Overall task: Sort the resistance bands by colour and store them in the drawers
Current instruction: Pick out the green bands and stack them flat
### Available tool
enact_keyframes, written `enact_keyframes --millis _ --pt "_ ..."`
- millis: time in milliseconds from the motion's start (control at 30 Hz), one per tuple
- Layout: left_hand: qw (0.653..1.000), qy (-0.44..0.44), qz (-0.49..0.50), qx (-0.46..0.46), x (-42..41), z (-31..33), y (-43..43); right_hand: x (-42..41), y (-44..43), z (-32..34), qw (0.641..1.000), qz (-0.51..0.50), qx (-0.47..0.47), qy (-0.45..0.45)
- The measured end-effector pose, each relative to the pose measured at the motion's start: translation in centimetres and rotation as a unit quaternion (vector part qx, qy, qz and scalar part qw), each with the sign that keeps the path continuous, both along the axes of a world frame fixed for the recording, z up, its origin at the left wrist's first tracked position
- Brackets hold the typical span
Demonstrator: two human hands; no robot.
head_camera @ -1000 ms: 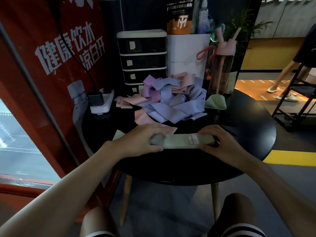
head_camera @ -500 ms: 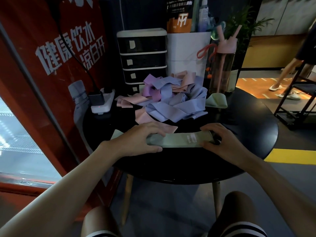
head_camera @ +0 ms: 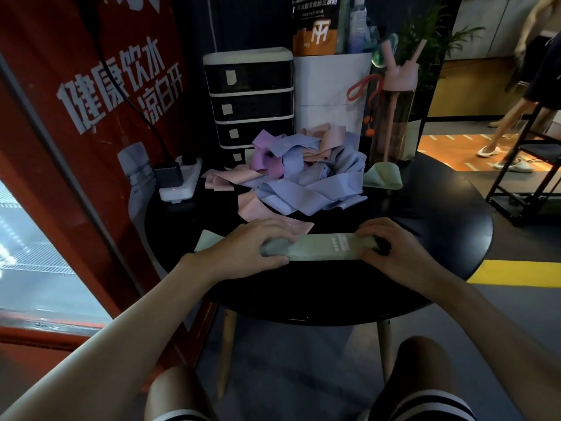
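**Green band squared up, drawers yet to open**

Seen from my remote station: the drawer unit point(head_camera: 249, 98) stands closed at the back of the table point(head_camera: 334, 302), with the unsorted pile point(head_camera: 306, 180) just beside it. Nearer, my left hand point(head_camera: 258, 247) curls round one end of the green band point(head_camera: 321, 246), which lies flat on the tabletop. My right hand point(head_camera: 391, 253) pinches the other end. I judge this the folding step. The next move needs one hand free to pull a drawer.
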State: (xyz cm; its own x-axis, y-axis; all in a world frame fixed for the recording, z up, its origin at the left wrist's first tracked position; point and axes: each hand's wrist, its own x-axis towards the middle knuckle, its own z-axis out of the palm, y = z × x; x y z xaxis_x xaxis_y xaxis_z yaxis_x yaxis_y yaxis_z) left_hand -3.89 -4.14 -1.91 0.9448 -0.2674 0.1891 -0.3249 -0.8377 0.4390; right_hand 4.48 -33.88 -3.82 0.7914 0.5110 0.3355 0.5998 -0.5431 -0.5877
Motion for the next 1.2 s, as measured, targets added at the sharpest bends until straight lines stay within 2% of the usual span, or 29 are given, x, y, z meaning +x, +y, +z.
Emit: enact_keyframes --millis 200,333,467,667,767,1067,1200 --pt "0.998 0.025 0.025 0.042 0.4 1.0 -1.4 0.0 -0.2 0.4 1.000 0.008 -0.012 0.025" --pt "0.995 -0.074 0.060 -0.003 2.6 2.0 -5.1 0.8 -0.5 0.8 0.998 -0.002 0.034 0.055" --pt "0.985 -0.136 0.098 0.045 7.0 2.9 -9.0 3.8 -1.0 1.4 0.989 -0.070 0.106 0.077" --pt "0.982 -0.046 0.146 0.112 10.9 0.8 -10.6 11.2 -1.3 2.0 0.983 -0.158 0.086 0.034" --pt "0.984 0.000 0.148 0.101 11.3 -0.5 -10.0 14.4 -0.6 2.7 0.983 -0.179 0.048 0.003" --pt "0.978 -0.031 0.180 0.103 11.3 -1.5 -10.2 19.9 2.5 2.2 0.974 -0.223 -0.026 0.027" --pt "0.978 -0.029 0.180 0.101 11.2 -1.2 -10.4 19.6 2.7 2.2 0.977 -0.213 0.026 0.005"
